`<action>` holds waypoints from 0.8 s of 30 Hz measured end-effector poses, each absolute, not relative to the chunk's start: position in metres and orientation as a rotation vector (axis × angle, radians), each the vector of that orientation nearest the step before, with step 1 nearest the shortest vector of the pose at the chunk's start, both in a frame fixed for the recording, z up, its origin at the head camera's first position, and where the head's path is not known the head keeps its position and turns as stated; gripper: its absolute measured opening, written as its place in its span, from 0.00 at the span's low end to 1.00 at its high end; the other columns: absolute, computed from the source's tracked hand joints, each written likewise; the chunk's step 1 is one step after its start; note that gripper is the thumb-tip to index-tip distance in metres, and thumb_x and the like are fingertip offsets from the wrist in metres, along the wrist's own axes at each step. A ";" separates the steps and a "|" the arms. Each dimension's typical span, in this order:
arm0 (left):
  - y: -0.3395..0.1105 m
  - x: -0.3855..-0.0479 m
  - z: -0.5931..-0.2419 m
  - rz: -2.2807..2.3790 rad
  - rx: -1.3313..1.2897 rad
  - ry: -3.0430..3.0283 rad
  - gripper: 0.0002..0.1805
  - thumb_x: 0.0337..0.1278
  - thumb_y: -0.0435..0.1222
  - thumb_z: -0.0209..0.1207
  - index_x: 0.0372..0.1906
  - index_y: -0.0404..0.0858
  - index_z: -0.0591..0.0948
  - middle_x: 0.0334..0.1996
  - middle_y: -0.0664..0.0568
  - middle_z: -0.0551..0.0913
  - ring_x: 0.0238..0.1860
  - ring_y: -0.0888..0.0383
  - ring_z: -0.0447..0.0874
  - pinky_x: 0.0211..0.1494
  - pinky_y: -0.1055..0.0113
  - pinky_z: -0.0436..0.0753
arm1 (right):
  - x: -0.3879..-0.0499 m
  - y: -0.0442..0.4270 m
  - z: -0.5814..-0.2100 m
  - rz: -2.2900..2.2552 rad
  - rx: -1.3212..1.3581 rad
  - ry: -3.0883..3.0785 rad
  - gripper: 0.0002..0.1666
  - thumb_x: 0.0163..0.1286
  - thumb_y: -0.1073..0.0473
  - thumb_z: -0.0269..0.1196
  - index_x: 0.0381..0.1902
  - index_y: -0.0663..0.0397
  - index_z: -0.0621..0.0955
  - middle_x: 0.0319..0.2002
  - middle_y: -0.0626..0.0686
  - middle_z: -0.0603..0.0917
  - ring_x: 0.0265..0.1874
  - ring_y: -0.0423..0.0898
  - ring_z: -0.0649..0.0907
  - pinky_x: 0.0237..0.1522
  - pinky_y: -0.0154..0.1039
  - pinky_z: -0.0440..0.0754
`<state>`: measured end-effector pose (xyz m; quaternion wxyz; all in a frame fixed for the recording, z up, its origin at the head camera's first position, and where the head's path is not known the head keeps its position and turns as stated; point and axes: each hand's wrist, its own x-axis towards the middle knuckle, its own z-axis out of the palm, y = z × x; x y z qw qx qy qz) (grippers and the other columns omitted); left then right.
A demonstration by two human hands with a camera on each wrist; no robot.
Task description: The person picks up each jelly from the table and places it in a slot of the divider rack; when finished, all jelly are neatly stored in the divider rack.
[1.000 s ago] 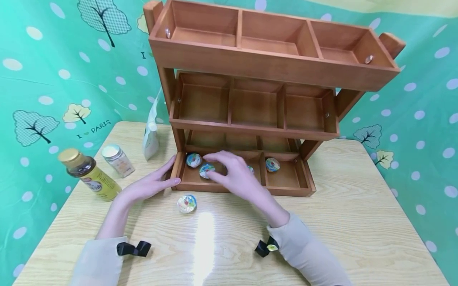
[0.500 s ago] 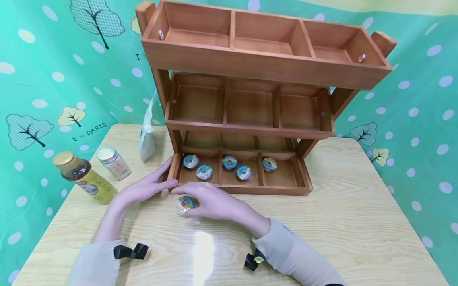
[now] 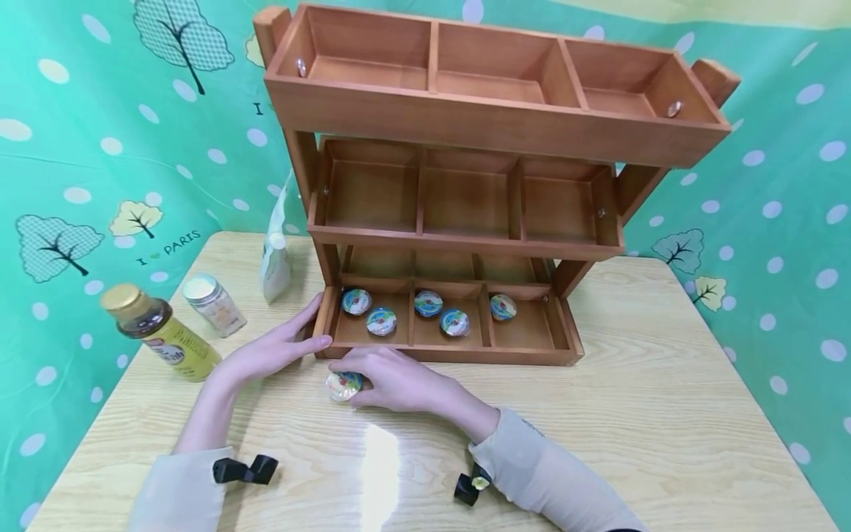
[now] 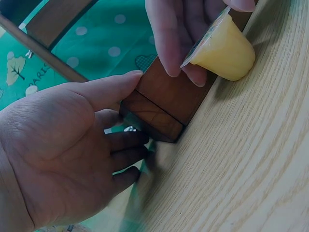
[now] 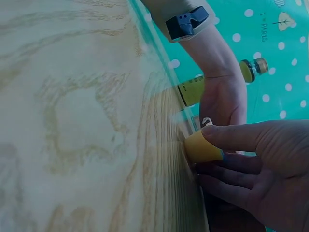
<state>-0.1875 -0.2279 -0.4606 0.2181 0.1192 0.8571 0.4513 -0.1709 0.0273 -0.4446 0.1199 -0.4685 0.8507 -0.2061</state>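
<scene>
My right hand [image 3: 397, 378] pinches a jelly cup [image 3: 343, 385] low at the table, in front of the rack's left end. The cup's yellow body [image 4: 227, 50] and foil lid show in the left wrist view, and the thumb lies on it in the right wrist view. My left hand [image 3: 269, 350] rests on the front left corner of the wooden rack [image 3: 492, 355], thumb straight on the front and fingers along the side. In the rack's bottom tier, two jelly cups [image 3: 381, 321] sit in the left compartment, two jelly cups [image 3: 455, 323] in the middle and one jelly cup [image 3: 503, 307] in the right.
Left of the rack stand a yellow bottle with a gold cap [image 3: 162, 336], a clear jar with a pale lid [image 3: 215, 304] and a pale pouch [image 3: 275, 262]. The rack's upper tiers [image 3: 492, 111] overhang the bottom one. A patterned green cloth [image 3: 744, 192] hangs around the table.
My right hand has left the bottom tier's compartments, moved forward and left to the jelly cup on the table, and closed its fingers on it. The left hand stays at the rack's corner.
</scene>
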 end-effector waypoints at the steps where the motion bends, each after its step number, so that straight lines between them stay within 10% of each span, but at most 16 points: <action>1: -0.228 -0.188 -0.460 1.247 0.328 2.374 0.47 0.77 0.52 0.53 0.84 0.58 0.35 0.86 0.44 0.35 0.83 0.31 0.35 0.78 0.27 0.49 | -0.171 0.027 -0.445 -0.602 -1.372 2.487 0.34 0.69 0.53 0.71 0.71 0.48 0.77 0.64 0.47 0.84 0.64 0.39 0.82 0.66 0.33 0.79; 24: -0.229 -0.188 -0.460 1.229 0.339 2.400 0.47 0.76 0.53 0.53 0.84 0.54 0.36 0.85 0.43 0.36 0.84 0.33 0.36 0.80 0.30 0.47 | -0.168 0.062 -0.423 -1.268 -0.918 2.277 0.33 0.59 0.53 0.79 0.63 0.45 0.83 0.61 0.49 0.83 0.49 0.36 0.86 0.54 0.34 0.87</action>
